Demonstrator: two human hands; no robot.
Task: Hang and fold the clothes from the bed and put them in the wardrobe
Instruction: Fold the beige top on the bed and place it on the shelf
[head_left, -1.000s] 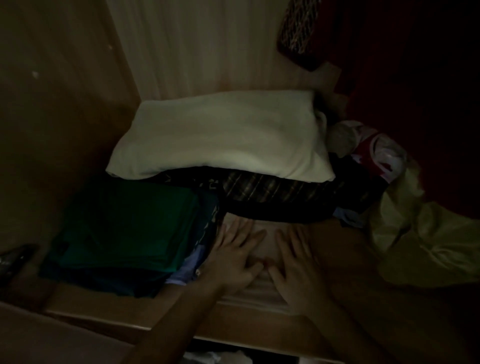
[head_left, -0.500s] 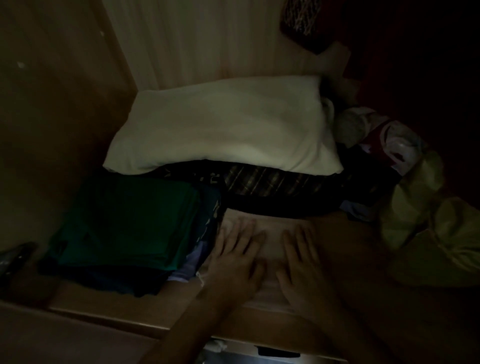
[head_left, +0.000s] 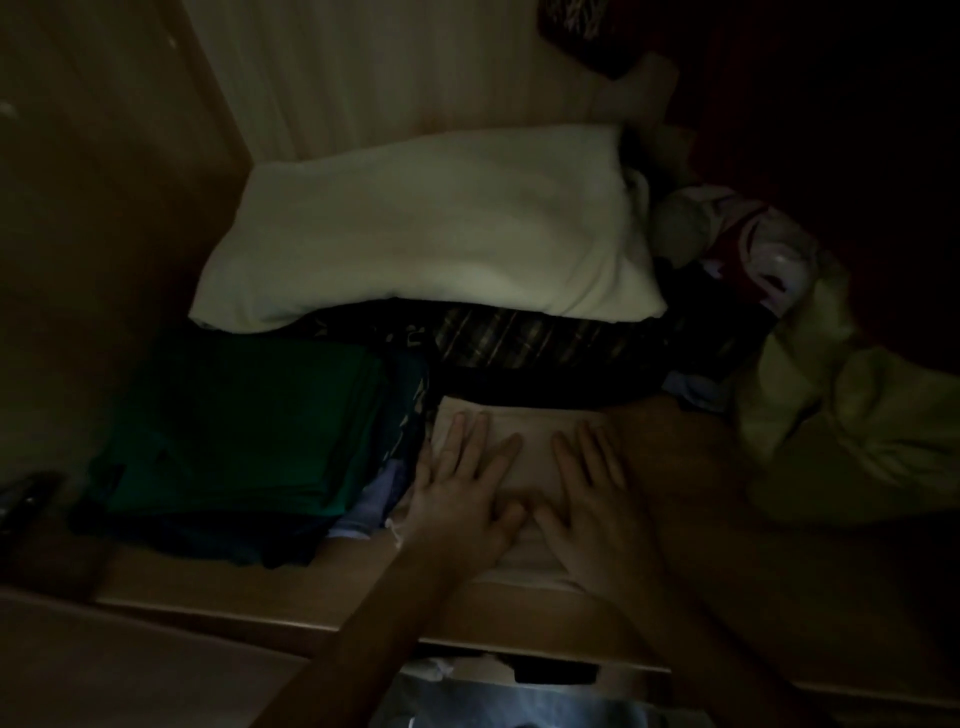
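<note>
the wardrobe shelf (head_left: 218, 597) is crowded. at 9 o'clock of the two flat hands the green folded stack (head_left: 234, 431) blocks the side, touching the pale folded cloth (head_left: 524, 431). at 12 o'clock the plaid pile (head_left: 545, 343) under the white bundle (head_left: 431, 239) closes the back. at 3 o'clock the yellowish heap (head_left: 852, 426) stands near. only the front edge at 6 o'clock is open.
</note>
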